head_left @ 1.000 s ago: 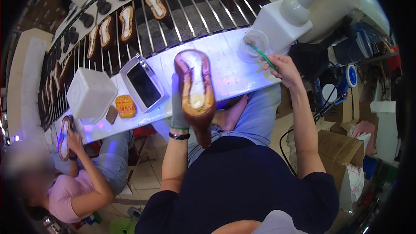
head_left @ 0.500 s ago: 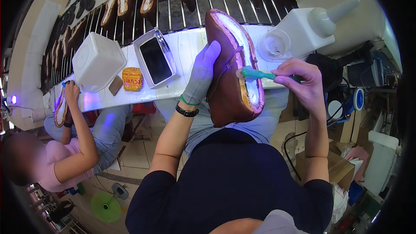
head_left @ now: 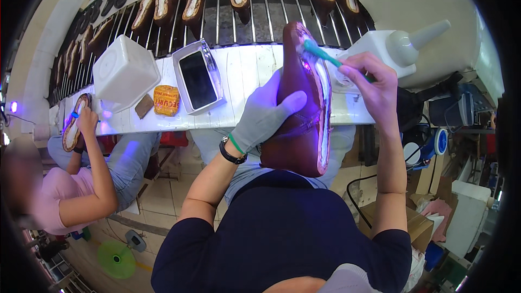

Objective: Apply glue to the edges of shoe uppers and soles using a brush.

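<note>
Near 9 o'clock from the worker's seat, one other person [head_left: 70, 195] sits, with one half-made shoe [head_left: 69, 133] and one blue brush [head_left: 75, 114]. Near 10 lies one brown block [head_left: 144, 106] on the white table [head_left: 239, 65]. Between 10 and 11 are one white tub [head_left: 126, 73] and one yellow pack [head_left: 166, 100]. At 11 sits one white tray [head_left: 211, 103], black inside.

From 11 to past 12, I count six shoes [head_left: 194, 0] plainly on the rack [head_left: 266, 5], bottoms up, each with a white strip. More lie farther left, too small to count.

At 12 is the left hand [head_left: 263, 114], in a grey glove. Its thumb is spread wide from its fingers, and it holds the one brown shoe [head_left: 313, 113] up over the lap, bottom turned right. Some fingertips are hidden. One green brush [head_left: 324, 56] touches the far end of that bottom.

I think the brushing is partly done. The edge shines, but the purple light hides how much is wet or left.

Near 1 o'clock the bare right hand [head_left: 374, 76] pinches the brush handle, fingers closed. Close by are one clear cup [head_left: 342, 80], partly hidden, and one white bottle [head_left: 374, 49].
</note>
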`<state>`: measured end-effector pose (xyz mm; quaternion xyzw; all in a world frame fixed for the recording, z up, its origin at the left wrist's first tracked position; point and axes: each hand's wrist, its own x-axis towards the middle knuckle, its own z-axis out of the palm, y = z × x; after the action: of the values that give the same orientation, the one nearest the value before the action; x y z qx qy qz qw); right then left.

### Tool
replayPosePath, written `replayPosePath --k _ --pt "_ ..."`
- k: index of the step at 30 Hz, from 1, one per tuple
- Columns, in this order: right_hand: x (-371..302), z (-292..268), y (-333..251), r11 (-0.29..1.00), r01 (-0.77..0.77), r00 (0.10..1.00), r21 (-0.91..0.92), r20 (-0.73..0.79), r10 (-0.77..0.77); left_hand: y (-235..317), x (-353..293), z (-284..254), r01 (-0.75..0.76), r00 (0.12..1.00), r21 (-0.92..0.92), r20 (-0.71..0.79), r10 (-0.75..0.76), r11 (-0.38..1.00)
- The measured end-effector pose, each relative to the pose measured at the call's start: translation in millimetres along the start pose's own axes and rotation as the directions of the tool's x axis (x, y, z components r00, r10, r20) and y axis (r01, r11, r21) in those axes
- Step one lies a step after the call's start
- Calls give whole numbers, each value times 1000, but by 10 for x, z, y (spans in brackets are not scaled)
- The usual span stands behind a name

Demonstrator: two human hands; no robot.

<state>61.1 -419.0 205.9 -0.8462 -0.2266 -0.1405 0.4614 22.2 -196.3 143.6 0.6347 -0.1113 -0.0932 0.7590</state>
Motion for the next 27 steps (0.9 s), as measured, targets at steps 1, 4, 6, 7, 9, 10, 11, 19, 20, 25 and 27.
replayPosePath --k 1,4,6,7,9,10,11,19,20,25,27 --pt "44 4 15 1000 -6 1000 -26 -24 5 9 -15 -8 -8 1000 133 2 7 991" --pt "169 -3 76 993 -111 991 -25 -72 109 12 -26 5 -53 998 347 -20 63 936" --pt "255 0 118 994 -104 990 15 -96 105 36 -31 3 -67 997 425 -3 76 902" --pt "281 -17 174 992 -100 991 80 -79 107 51 -27 2 -68 997 427 -3 76 902" --pt "309 -87 237 981 -100 994 166 -21 104 82 -24 3 -77 996 430 4 84 899" --pt "321 -114 234 981 -100 994 168 -20 105 89 -17 -15 -76 997 431 3 83 899" --pt "331 -144 223 976 -73 997 205 33 68 95 -6 -39 -74 997 432 20 73 899" --pt "359 -334 141 978 -9 974 210 221 -39 46 -29 -62 -104 994 358 60 88 928" --pt "382 -307 127 987 -10 991 160 135 -12 36 -20 -61 -102 994 309 70 85 945" --pt "404 -337 63 989 109 945 99 299 -134 33 -35 -28 -34 998 87 56 29 996" --pt "371 -367 42 989 123 923 84 355 -145 28 -39 -20 0 999 -122 53 6 993"
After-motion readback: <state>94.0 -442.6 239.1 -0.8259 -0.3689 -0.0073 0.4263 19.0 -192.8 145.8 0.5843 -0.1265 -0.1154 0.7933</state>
